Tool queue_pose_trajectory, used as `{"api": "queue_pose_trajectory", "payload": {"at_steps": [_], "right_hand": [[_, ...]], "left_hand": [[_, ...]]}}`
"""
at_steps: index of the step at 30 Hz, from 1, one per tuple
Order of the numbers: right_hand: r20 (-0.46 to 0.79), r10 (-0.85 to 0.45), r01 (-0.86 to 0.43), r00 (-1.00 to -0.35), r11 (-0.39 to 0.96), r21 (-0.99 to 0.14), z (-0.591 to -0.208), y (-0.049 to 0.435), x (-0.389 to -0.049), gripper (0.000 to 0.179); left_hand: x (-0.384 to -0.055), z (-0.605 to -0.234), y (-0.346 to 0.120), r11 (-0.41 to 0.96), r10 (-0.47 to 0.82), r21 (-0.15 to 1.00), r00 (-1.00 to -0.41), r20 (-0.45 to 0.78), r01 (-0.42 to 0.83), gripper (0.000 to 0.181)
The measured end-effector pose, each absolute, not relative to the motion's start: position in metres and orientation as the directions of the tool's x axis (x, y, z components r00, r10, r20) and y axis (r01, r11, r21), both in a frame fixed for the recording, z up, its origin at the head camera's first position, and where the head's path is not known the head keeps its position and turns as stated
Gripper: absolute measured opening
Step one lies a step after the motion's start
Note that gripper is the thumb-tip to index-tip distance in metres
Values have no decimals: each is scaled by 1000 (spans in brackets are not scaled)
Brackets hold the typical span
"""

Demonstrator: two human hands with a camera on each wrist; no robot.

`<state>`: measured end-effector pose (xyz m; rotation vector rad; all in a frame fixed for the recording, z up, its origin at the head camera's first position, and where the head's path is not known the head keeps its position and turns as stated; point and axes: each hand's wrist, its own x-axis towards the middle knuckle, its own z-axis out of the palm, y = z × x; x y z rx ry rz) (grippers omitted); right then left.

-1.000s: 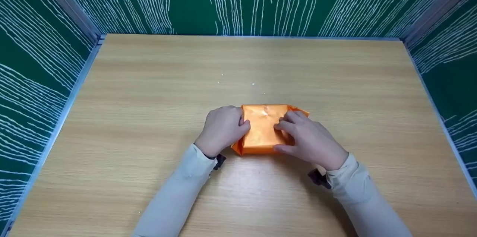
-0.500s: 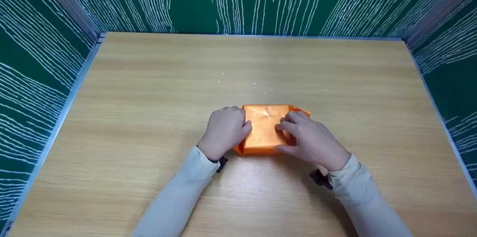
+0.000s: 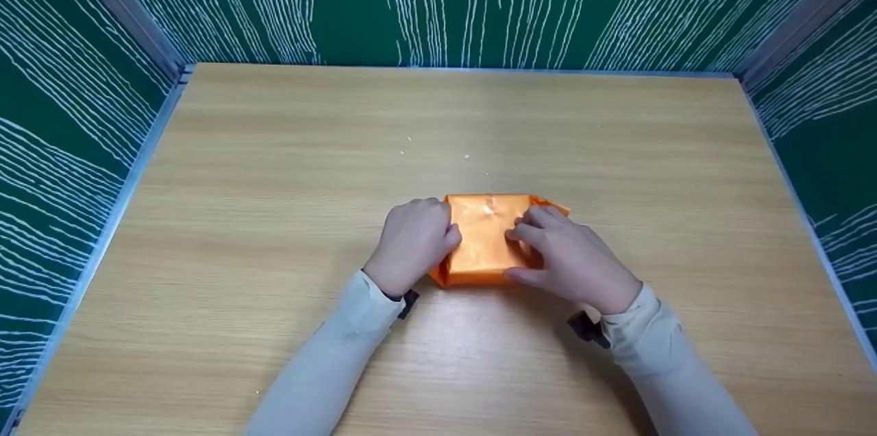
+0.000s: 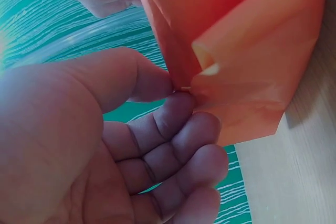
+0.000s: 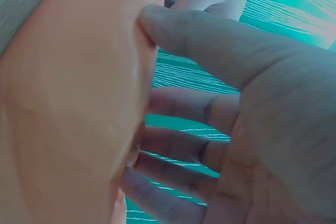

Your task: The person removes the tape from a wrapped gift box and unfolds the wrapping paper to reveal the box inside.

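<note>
Orange paper packet (image 3: 483,237) lies on the wooden tabletop (image 3: 308,182), near the middle of its width, and we see it flanked by both hands; the left hand (image 3: 418,240) pinches paper at the packet's left end, the tips of thumb and forefinger meeting on it while the remaining fingers bend in beside them; we take this hold as a way of keeping the folded layers together. At the other end the right hand (image 3: 565,251) is not clenched; its fingers reach fairly straight and spread against the top, with the thumb set at the near edge; we judge that this light brace steadies the packet so that the pinching does not drag it along. Much of the folding escapes us; from the head view the left knuckles cover most of that end, leaving a near corner (image 3: 440,277) in sight, and the left wrist view adds a loose fold (image 4: 207,59) just beside the fingertips, though we cannot count the layers between them; the right hand covers most of its own end, with only a pointed flap (image 3: 553,206) showing past the fingers; in the close, soft right wrist view the fingertips perhaps just rest on paper, their ends being partly hidden; what the wrapping contains, if anything, we cannot see; both sleeves (image 3: 322,360) run out of frame.
</note>
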<state>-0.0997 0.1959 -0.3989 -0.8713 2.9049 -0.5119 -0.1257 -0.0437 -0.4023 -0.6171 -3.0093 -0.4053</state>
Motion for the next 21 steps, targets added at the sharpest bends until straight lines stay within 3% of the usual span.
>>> {"api": "queue_pose_trajectory", "payload": {"at_steps": [11, 17, 21], "right_hand": [[32, -547, -526, -837, 786, -325, -400, 195, -99, 50], [34, -548, -528, -836, 785, -323, -401, 194, -99, 50], [57, -559, -546, -827, 775, -319, -401, 195, -97, 48]], "left_hand": [[-123, -403, -44, 880, 372, 255, -916, 150, 400, 26], [-126, -407, -46, 875, 361, 322, -931, 59, 360, 41], [-127, -409, -46, 875, 379, 317, -925, 20, 366, 41]]}}
